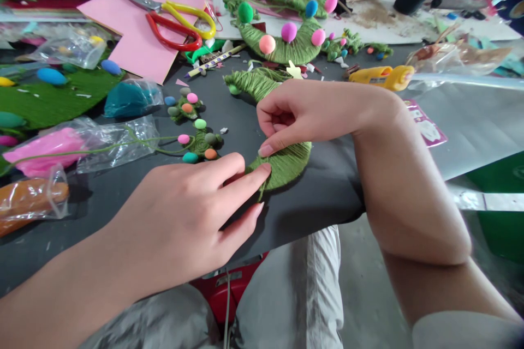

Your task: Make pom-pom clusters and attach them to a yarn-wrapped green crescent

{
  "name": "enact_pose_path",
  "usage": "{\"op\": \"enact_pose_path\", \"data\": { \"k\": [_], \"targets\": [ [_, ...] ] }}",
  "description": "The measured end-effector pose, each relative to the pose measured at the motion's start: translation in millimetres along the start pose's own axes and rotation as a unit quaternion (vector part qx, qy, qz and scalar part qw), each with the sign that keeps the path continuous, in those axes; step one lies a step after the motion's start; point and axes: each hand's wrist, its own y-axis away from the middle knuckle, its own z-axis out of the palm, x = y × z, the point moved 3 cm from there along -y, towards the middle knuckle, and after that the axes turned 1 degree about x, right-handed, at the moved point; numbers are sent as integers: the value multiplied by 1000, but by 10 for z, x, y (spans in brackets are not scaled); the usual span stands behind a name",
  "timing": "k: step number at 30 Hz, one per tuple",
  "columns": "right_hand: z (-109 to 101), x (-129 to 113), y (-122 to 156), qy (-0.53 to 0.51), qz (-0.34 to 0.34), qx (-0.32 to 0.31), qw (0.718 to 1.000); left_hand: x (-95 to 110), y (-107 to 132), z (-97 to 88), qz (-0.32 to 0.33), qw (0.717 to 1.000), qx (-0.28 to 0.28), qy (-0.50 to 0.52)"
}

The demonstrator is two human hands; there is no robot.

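Note:
A crescent wrapped in green yarn [289, 166] lies near the table's front edge, partly hidden by both hands. My left hand [192, 202] reaches in from the left, its index fingertip pressing on the crescent's lower end and its thumb by the edge. A short strand of yarn [262, 190] hangs between them. Over the crescent's middle, my right hand [295, 114] is bent at the wrist with fingers curled, its thumb tip against the wrapped surface. The crescent's upper tip [249, 83] shows a small green ball beside it.
Two small yarn pieces with coloured balls [202, 144] [186, 108] lie left of the crescent. Behind are scissors [176, 24], pink card [135, 54], a finished-looking crescent with balls [282, 49] and a yellow glue gun [382, 76]. Bagged clay [45, 150] sits at left.

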Motion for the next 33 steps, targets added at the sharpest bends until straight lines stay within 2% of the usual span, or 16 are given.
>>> {"op": "enact_pose_path", "data": {
  "k": [8,33],
  "targets": [
    [-3,0,-2,-2,27,-3,1000,-8,8,17,-3,1000,0,2],
    [11,1,-6,-5,20,-1,1000,-8,1,21,-6,1000,-5,17]
  ]
}}
